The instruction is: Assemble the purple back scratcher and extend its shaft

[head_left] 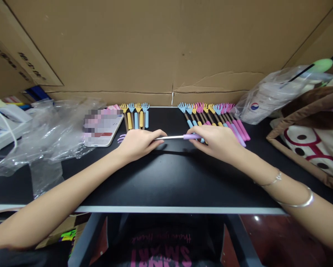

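A purple back scratcher (172, 137) with a silver metal rod is held level above the black table. My left hand (137, 142) is closed around its claw end; purple prongs stick out past the knuckles. With closed fingers, my right hand (217, 141) grips the purple handle at the other end. Behind my left hand lies a small group of yellow and blue back scratchers (137, 115), claws toward the wall. Beyond my right hand, a longer row of back scratchers (210, 111) in blue, yellow, pink and purple lies side by side, partly hidden by that hand.
A phone (107, 129) lies left of the small group, beside crumpled clear plastic bags (55, 129). On the right stand a bagged drink cup (269, 98) and a plush bag (307, 137). Cardboard (113, 44) walls the back. The table's pale front edge (180, 210) runs below my arms.
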### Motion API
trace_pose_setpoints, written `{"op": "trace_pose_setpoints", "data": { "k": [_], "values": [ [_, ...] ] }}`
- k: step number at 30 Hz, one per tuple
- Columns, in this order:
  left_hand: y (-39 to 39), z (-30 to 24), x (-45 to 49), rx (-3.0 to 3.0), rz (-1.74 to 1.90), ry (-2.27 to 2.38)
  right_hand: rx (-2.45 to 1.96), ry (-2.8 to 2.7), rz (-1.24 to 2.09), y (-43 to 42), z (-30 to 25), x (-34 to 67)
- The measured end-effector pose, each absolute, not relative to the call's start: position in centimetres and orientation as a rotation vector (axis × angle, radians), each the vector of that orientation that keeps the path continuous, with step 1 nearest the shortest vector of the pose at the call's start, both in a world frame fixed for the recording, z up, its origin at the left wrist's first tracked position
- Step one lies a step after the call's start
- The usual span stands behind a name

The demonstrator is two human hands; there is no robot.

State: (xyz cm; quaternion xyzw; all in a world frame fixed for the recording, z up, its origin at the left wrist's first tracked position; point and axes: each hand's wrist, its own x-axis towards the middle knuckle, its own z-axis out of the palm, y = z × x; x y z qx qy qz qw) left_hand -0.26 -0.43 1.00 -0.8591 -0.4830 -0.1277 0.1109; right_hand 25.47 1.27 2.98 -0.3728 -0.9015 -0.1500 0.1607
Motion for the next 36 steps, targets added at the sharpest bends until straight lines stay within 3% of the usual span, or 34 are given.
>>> {"op": "trace_pose_setpoints", "data": {
  "k": [10,23,36],
  "values": [
    [-0.7,1.3,-0.3,-2.520,-0.320,-1.366,-1.084,-2.794,-0.260,2.5,3.3,27.1],
    [-0.5,0.8,-0.8,-2.381,-0.555,-1.131,-1.172,-2.877,0.104,2.4,3.4,26.6],
    [-0.7,0.9,-0.6,-2.553,-0.344,-1.292,-1.064,-2.852,-0.273,2.1,3.0,26.3]
  ]
}}
